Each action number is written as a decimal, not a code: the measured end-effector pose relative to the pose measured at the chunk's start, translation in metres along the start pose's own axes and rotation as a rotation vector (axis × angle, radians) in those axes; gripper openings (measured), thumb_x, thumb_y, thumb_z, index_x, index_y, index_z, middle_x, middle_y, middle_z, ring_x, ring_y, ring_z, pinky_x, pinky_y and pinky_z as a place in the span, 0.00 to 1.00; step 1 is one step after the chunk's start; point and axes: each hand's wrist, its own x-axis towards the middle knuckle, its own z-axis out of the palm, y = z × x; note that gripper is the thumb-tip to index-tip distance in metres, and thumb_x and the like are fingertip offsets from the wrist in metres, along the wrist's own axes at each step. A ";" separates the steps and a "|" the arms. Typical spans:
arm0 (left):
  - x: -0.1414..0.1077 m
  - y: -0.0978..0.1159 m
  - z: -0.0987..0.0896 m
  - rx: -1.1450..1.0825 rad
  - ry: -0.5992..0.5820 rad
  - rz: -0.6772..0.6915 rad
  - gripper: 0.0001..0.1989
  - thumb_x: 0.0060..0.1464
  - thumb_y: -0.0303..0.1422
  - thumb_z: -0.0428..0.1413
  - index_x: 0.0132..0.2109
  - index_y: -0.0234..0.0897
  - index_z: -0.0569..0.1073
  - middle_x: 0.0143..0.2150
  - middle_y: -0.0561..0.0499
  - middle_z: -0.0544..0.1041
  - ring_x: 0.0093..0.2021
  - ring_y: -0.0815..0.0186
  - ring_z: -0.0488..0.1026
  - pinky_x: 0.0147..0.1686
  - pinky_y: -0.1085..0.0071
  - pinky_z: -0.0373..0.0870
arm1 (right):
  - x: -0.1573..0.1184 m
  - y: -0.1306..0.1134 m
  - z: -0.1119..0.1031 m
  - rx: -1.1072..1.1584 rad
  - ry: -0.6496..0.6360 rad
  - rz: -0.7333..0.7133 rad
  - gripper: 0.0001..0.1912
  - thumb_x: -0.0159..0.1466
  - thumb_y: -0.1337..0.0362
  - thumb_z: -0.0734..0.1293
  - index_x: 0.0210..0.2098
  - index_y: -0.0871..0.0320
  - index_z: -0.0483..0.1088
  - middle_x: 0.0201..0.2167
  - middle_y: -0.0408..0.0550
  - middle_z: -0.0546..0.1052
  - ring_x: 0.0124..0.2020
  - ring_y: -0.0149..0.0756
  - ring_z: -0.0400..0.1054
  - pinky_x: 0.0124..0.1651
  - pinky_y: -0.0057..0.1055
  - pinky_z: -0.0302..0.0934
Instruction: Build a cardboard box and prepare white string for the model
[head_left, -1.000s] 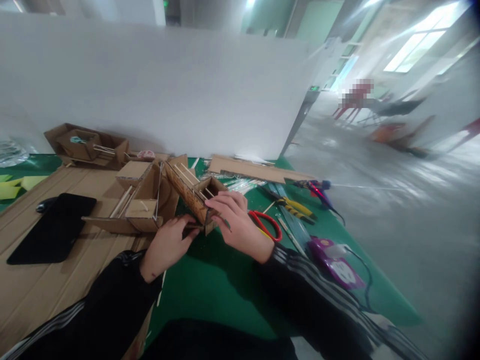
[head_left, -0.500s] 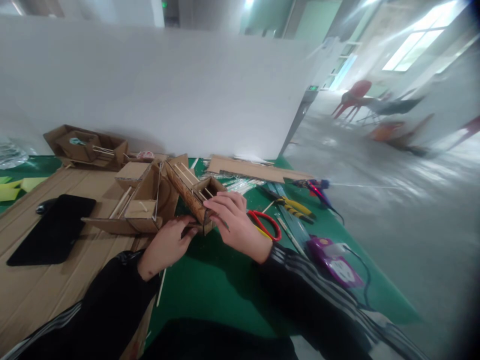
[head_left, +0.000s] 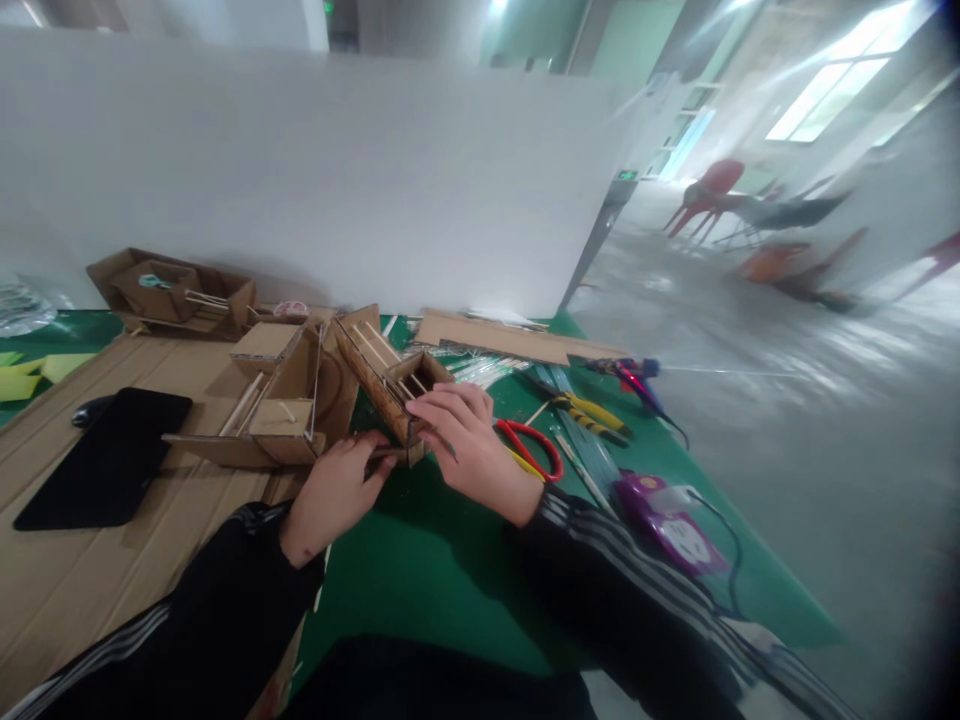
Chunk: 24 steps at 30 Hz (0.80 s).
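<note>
A tilted cardboard model (head_left: pixel 373 378) with thin sticks laid across it and a small box at its near end stands in front of me. My right hand (head_left: pixel 474 448) is closed on that box end, fingers over its right side. My left hand (head_left: pixel 337 492) pinches a cardboard flap (head_left: pixel 390 453) at the model's lower near end; its fingertips are partly hidden. Just left of it sits a second cardboard model (head_left: pixel 281 425) with sticks and a string. Red-handled scissors (head_left: pixel 553 455) lie beside my right hand, partly covered by it.
Pliers (head_left: pixel 589 415), a glue gun (head_left: pixel 637 372) and a purple power strip (head_left: pixel 664 520) lie along the right side of the green table (head_left: pixel 420 580). A black tablet-like slab (head_left: pixel 105 460) rests on the cardboard sheet at left. A third cardboard model (head_left: pixel 176 295) stands behind, against the white panel (head_left: pixel 322 180).
My left hand and forearm have shifted slightly to the right. The model's far end has moved a little; the right hand keeps its hold.
</note>
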 end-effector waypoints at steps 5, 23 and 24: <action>-0.002 0.005 0.000 0.003 0.016 0.004 0.09 0.64 0.36 0.49 0.45 0.39 0.72 0.43 0.45 0.80 0.44 0.53 0.76 0.44 0.60 0.70 | 0.000 -0.002 0.001 0.012 -0.016 0.007 0.18 0.68 0.70 0.63 0.56 0.54 0.66 0.53 0.51 0.74 0.61 0.45 0.59 0.65 0.51 0.50; -0.001 0.008 0.002 -0.123 0.030 0.025 0.09 0.62 0.34 0.52 0.46 0.40 0.73 0.45 0.47 0.80 0.47 0.55 0.76 0.50 0.59 0.70 | -0.007 -0.003 -0.005 0.069 0.019 0.017 0.18 0.65 0.70 0.64 0.55 0.54 0.65 0.51 0.52 0.74 0.60 0.48 0.59 0.65 0.54 0.51; -0.001 0.008 0.002 -0.124 0.029 0.031 0.09 0.62 0.34 0.52 0.46 0.40 0.73 0.45 0.48 0.80 0.47 0.55 0.76 0.50 0.59 0.70 | -0.007 -0.003 -0.006 0.068 0.019 0.015 0.18 0.65 0.71 0.64 0.55 0.54 0.65 0.50 0.52 0.74 0.60 0.48 0.60 0.65 0.54 0.51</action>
